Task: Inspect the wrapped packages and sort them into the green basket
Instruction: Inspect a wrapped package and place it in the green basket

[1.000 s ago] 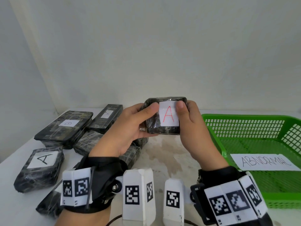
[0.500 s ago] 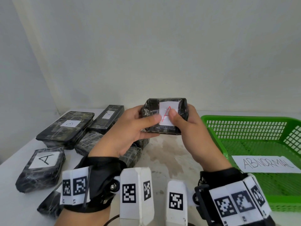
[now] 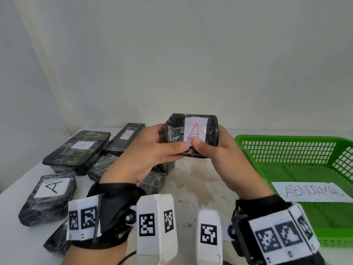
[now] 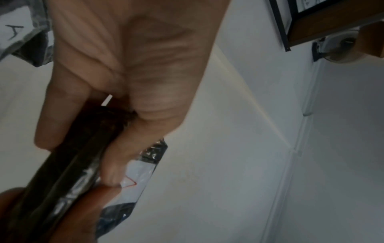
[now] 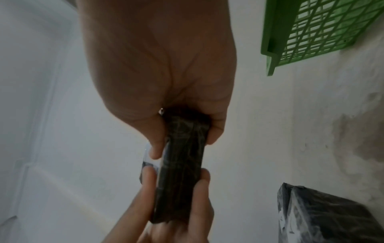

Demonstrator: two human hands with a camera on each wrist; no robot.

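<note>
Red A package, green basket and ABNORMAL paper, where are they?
red A package (image 3: 195,131), head view, on its white label.
green basket (image 3: 246,139), head view, on its near-left rim.
ABNORMAL paper (image 3: 313,191), head view, on the writing.

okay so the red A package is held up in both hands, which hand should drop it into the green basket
Right, probably. The green basket sits directly beside the right hand, which already grips the red A package. The left hand is on the far side, so it would have to cross over.
</note>
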